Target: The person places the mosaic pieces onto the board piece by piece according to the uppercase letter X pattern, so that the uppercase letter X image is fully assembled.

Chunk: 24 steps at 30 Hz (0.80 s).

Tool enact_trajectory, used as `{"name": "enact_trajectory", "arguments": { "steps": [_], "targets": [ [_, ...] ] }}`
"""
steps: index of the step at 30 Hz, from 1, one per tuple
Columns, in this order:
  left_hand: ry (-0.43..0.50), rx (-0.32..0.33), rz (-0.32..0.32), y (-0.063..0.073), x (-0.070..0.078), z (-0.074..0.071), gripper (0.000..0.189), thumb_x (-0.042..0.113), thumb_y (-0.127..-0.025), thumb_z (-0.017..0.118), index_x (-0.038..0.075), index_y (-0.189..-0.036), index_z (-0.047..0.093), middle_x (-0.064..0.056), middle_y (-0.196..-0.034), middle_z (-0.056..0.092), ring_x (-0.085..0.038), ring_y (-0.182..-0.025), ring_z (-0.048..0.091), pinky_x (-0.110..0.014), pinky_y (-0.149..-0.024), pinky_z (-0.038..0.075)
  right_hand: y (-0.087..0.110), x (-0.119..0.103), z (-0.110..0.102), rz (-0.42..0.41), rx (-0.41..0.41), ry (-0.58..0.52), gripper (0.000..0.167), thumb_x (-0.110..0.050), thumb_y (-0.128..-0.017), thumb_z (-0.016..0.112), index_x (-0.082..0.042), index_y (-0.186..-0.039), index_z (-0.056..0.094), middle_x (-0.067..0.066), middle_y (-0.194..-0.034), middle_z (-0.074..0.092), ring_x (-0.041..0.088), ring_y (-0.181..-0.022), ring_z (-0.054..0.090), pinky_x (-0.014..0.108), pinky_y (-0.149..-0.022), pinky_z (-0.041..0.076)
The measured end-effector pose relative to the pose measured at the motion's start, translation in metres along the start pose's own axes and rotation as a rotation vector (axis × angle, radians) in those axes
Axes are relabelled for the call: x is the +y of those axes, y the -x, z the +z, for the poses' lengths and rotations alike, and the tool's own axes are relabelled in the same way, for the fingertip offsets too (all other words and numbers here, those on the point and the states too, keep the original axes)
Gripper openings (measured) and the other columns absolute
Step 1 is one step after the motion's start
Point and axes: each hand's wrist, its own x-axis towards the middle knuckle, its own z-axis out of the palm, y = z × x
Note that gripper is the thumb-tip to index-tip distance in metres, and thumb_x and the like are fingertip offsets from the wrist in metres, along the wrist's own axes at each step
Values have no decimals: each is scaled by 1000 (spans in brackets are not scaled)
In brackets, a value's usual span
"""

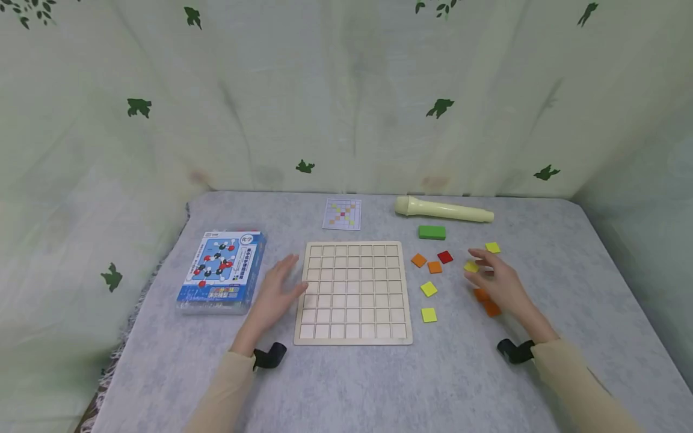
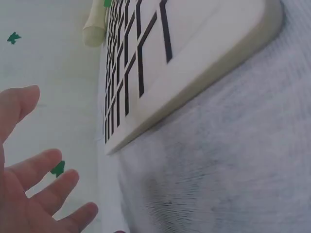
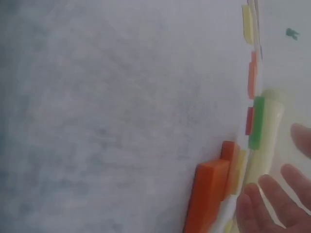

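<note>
A pale wooden grid board (image 1: pixel 353 288) lies flat in the middle of the table. Beside its left edge, my left hand (image 1: pixel 273 297) is held with fingers spread, thumb near the frame; the left wrist view shows this hand (image 2: pixel 46 194) holding nothing. My right hand (image 1: pixel 502 285) hovers over loose square tiles, fingers relaxed and apart. A yellow tile (image 1: pixel 471 266) shows by its fingertips, and two orange tiles (image 1: pixel 491 309) lie below the palm. In the right wrist view, orange tiles (image 3: pixel 206 189) stand out beside the hand (image 3: pixel 277 204), whose fingers grip nothing.
Between board and right hand lie a red tile (image 1: pixel 445 257), orange tiles (image 1: pixel 418 260) and yellow tiles (image 1: pixel 429 315). Behind them are a green block (image 1: pixel 432 233) and a pale microphone-shaped stick (image 1: pixel 446 210). A pattern card (image 1: pixel 342 214) lies behind the board; a blue-white boxed set (image 1: pixel 222 267) sits left.
</note>
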Motion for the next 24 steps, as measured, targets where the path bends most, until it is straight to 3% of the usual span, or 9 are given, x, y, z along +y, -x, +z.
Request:
{"name": "enact_trajectory", "arguments": {
  "steps": [4,9,19,24],
  "targets": [
    [111,-60,-21,3,-14,1,61,16,-94,61,3,-147,34,-17,-152,29,-39,-141,16,-53,-112,11,-8,6,4,95,-4,-32,50,-13,-93,63,1,-137,44,22,-134,47,38,-120,44,52,-97,40],
    [68,-123,-2,8,-24,4,66,3,-87,61,3,-147,35,-15,-153,30,-41,-141,9,-60,-109,6,-14,9,7,138,-4,-10,42,-6,-91,61,2,-131,49,23,-128,51,38,-115,46,52,-93,43],
    [57,-205,29,14,-30,6,65,11,-91,60,6,-149,32,-12,-156,24,-39,-143,-3,-64,-106,-3,-21,8,5,158,-12,47,33,1,-88,60,3,-120,56,23,-118,53,38,-106,48,49,-86,47],
    [63,-223,44,15,-31,5,66,14,-92,62,5,-150,31,-13,-156,23,-39,-142,-4,-63,-106,-4,-21,-5,6,110,-12,37,33,-3,-89,61,4,-121,57,21,-113,57,33,-98,53,43,-82,49]
  ]
}}
